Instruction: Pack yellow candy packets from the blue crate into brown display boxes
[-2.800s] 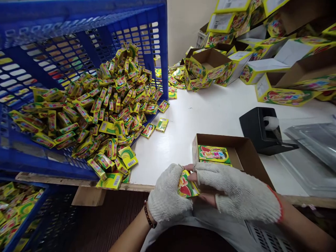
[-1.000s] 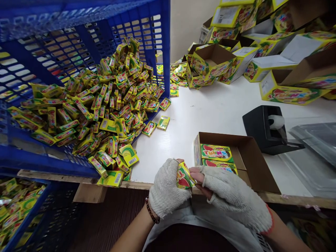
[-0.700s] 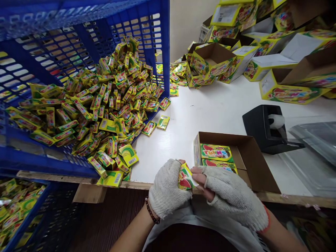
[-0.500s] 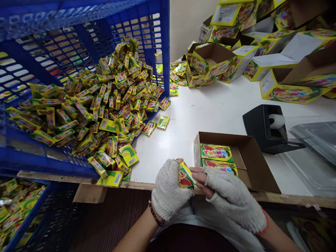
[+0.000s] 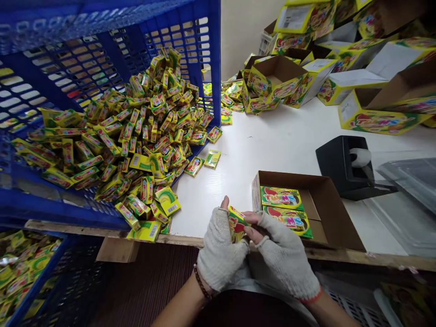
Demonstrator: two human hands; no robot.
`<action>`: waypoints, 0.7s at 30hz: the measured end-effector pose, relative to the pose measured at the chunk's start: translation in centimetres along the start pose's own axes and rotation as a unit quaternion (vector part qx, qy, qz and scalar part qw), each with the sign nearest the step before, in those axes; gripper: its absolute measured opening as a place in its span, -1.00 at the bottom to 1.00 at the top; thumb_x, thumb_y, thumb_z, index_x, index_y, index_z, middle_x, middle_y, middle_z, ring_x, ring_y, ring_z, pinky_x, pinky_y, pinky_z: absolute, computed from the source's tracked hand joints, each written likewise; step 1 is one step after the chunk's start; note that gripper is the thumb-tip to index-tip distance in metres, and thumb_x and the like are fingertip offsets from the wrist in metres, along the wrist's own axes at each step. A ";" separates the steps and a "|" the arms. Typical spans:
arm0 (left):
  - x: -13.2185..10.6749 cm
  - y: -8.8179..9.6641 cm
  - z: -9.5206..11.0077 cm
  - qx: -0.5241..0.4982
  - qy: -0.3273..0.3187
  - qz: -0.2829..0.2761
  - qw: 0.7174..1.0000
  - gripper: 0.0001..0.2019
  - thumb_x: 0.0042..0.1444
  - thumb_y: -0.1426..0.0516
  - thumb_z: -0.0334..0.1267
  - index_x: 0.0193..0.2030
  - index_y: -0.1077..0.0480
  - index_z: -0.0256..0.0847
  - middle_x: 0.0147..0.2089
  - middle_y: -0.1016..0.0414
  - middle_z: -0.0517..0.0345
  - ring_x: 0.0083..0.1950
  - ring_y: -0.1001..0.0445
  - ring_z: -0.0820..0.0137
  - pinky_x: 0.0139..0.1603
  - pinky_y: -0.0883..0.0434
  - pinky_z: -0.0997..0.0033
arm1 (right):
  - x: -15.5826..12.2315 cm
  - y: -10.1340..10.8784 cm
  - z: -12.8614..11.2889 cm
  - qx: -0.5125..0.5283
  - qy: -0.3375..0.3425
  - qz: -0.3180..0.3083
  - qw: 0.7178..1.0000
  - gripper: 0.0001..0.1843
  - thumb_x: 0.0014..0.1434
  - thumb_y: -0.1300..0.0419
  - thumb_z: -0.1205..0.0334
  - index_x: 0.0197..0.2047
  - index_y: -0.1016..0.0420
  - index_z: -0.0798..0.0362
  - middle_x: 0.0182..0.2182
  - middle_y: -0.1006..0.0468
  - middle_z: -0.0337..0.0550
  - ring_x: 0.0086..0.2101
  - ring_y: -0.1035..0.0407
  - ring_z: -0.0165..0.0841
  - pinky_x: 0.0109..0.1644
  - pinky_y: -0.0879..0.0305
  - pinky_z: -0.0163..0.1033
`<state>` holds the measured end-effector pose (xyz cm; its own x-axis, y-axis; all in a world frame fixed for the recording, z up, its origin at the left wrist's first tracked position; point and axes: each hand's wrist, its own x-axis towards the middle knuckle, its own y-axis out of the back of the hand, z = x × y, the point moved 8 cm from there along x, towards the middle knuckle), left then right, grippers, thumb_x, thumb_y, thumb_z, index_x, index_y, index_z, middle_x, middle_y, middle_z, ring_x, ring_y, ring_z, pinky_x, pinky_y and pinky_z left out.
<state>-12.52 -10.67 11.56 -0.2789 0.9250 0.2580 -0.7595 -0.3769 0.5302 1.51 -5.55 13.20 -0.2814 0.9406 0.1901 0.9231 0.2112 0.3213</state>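
You are holding one small box (image 5: 236,223) with two gloved hands, above the table's front edge and just left of the open carton (image 5: 332,209). Your left hand (image 5: 221,250) is wrapping around the box, and your right hand (image 5: 282,254) is gripping its right end with bent fingers. One beaded bracelet (image 5: 201,281) is circling your left wrist. Two yellow packs (image 5: 281,197) are showing in the carton, lying side by side on its left. Three loose packs (image 5: 212,159) are lying by the right edge of the blue crate (image 5: 213,63); the heap (image 5: 150,131) inside is overlapping too much to count. One tape dispenser (image 5: 344,163) is standing just beside the carton's far right corner, with clear plastic (image 5: 408,181) lying to its right. Your right hand is covering the carton's near left corner. Stacked cartons (image 5: 381,120), too overlapped to count, are filling the table's far right. A second crate (image 5: 34,304) of packs is sitting below, at left.
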 end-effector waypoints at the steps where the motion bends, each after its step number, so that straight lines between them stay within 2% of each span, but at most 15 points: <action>1: 0.1 0.1 -0.3 -0.055 0.035 -0.041 0.997 -0.27 0.11 -0.18 -0.28 0.41 -0.02 -0.24 0.26 -0.34 -0.15 0.23 -0.40 0.18 0.23 -0.39 0.19 | 0.5 -0.2 0.3 -0.001 -0.030 -0.012 0.999 -0.76 0.17 -0.22 0.11 -0.19 -0.64 0.02 -0.23 -0.70 -0.09 -0.24 -0.59 -0.23 -0.16 -0.56 -0.20; 2: 0.2 0.1 -0.6 -0.107 0.070 -0.079 0.989 -0.33 0.15 -0.15 -0.23 0.38 -0.06 -0.23 0.24 -0.36 -0.12 0.20 -0.42 0.21 0.20 -0.41 0.22 | 0.9 -0.6 0.4 -0.001 -0.050 -0.032 0.998 -0.74 0.15 -0.21 0.09 -0.19 -0.64 0.02 -0.27 -0.69 -0.10 -0.26 -0.58 -0.22 -0.19 -0.55 -0.19; 4: 0.3 0.5 -1.5 -0.181 0.132 -0.119 0.967 -0.57 0.21 -0.09 -0.16 0.20 -0.26 -0.22 0.05 -0.48 -0.01 0.01 -0.50 0.29 0.03 -0.46 0.30 | 1.5 -1.6 0.7 0.010 -0.072 -0.070 0.995 -0.73 0.13 -0.20 0.06 -0.22 -0.64 0.01 -0.30 -0.69 -0.12 -0.28 -0.56 -0.22 -0.23 -0.52 -0.20; 6: 0.3 1.0 -2.7 -0.203 0.169 -0.102 0.959 -0.77 0.22 -0.08 -0.12 -0.09 -0.36 -0.20 -0.21 -0.48 0.12 -0.21 -0.48 0.37 -0.17 -0.45 0.38 | 1.5 -2.8 1.2 0.031 -0.087 -0.096 0.991 -0.72 0.12 -0.20 0.04 -0.23 -0.64 0.00 -0.30 -0.68 -0.12 -0.28 -0.55 -0.21 -0.24 -0.50 -0.20; 7: 0.2 1.3 -3.2 -0.201 0.178 -0.082 0.960 -0.80 0.21 -0.09 -0.11 -0.18 -0.35 -0.19 -0.30 -0.44 0.17 -0.28 -0.44 0.40 -0.23 -0.42 0.41 | 1.4 -3.5 1.6 0.044 -0.095 -0.101 0.989 -0.72 0.12 -0.20 0.03 -0.23 -0.64 0.01 -0.29 -0.68 -0.11 -0.27 -0.55 -0.21 -0.24 -0.50 -0.19; 10: 0.1 2.1 -4.2 -0.165 0.186 -0.022 0.968 -0.81 0.23 -0.08 -0.10 -0.19 -0.34 -0.18 -0.34 -0.41 0.20 -0.33 -0.41 0.41 -0.28 -0.39 0.43 | 0.6 -6.1 2.7 0.119 -0.138 -0.127 0.975 -0.58 0.08 -0.26 -0.06 -0.09 -0.55 0.04 -0.27 -0.66 -0.07 -0.29 -0.54 -0.21 -0.22 -0.51 -0.16; 12: 0.7 3.4 -3.9 -0.081 0.158 0.000 0.984 -0.82 0.27 -0.04 -0.14 -0.14 -0.36 -0.18 -0.28 -0.45 0.14 -0.26 -0.45 0.36 -0.20 -0.42 0.38 | 0.1 -8.2 2.9 0.165 -0.163 -0.177 0.956 -0.49 0.03 -0.30 -0.09 -0.04 -0.48 0.06 -0.27 -0.65 -0.06 -0.29 -0.54 -0.21 -0.19 -0.52 -0.14; 14: 2.0 5.4 -3.3 0.092 0.110 0.006 0.990 -0.77 0.30 -0.03 -0.15 -0.05 -0.40 -0.20 -0.14 -0.48 0.02 -0.11 -0.47 0.26 -0.05 -0.42 0.26 | -0.1 -9.5 2.9 0.170 -0.177 -0.223 0.943 -0.51 0.01 -0.30 -0.08 -0.08 -0.47 0.06 -0.25 -0.65 -0.04 -0.24 -0.54 -0.19 -0.12 -0.52 -0.12; 15: 2.8 6.4 -3.3 0.198 0.096 0.004 0.976 -0.73 0.30 -0.05 -0.12 0.00 -0.40 -0.21 -0.07 -0.47 -0.06 -0.04 -0.45 0.17 0.02 -0.40 0.17 | 0.0 -9.7 2.9 0.161 -0.180 -0.233 0.942 -0.54 0.01 -0.30 -0.09 -0.12 -0.47 0.06 -0.23 -0.66 -0.02 -0.20 -0.54 -0.18 -0.07 -0.51 -0.11; 16: 3.7 7.5 -3.6 0.301 0.094 -0.003 0.949 -0.65 0.27 -0.09 -0.07 0.07 -0.39 -0.24 0.01 -0.44 -0.14 0.03 -0.42 0.08 0.06 -0.37 0.07 | 0.3 -9.6 2.9 0.153 -0.185 -0.232 0.943 -0.54 0.02 -0.30 -0.10 -0.13 -0.48 0.05 -0.20 -0.66 -0.01 -0.16 -0.53 -0.16 -0.04 -0.50 -0.10; 18: 5.2 9.3 -5.3 0.454 0.121 -0.035 0.882 -0.45 0.13 -0.23 -0.03 0.18 -0.35 -0.30 0.11 -0.38 -0.28 0.11 -0.36 -0.09 0.08 -0.33 -0.07 | 0.8 -9.2 3.3 0.151 -0.208 -0.218 0.941 -0.51 -0.03 -0.34 -0.14 -0.15 -0.49 0.04 -0.19 -0.66 -0.01 -0.13 -0.53 -0.11 -0.02 -0.50 -0.05; 19: 5.8 10.0 -6.3 0.495 0.138 -0.054 0.856 -0.41 0.08 -0.28 -0.08 0.19 -0.34 -0.31 0.13 -0.37 -0.32 0.13 -0.34 -0.13 0.08 -0.33 -0.09 | 1.0 -9.0 3.6 0.165 -0.226 -0.211 0.936 -0.49 -0.06 -0.37 -0.15 -0.16 -0.50 0.04 -0.20 -0.66 -0.02 -0.13 -0.54 -0.09 -0.01 -0.50 -0.03; 21: 6.6 10.9 -7.8 0.524 0.155 -0.085 0.833 -0.50 0.08 -0.27 -0.24 0.16 -0.37 -0.31 0.12 -0.39 -0.31 0.14 -0.34 -0.11 0.06 -0.34 -0.03 | 0.8 -9.1 4.2 0.246 -0.268 -0.191 0.912 -0.49 -0.08 -0.42 -0.13 -0.17 -0.52 0.03 -0.21 -0.67 -0.03 -0.12 -0.54 -0.09 0.05 -0.48 0.01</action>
<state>-27.23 -8.28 12.72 -0.4819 0.8758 -0.0284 0.0806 0.0766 0.9938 -6.06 -5.57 6.53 -0.5608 0.7403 -0.3708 0.8271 0.5209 -0.2112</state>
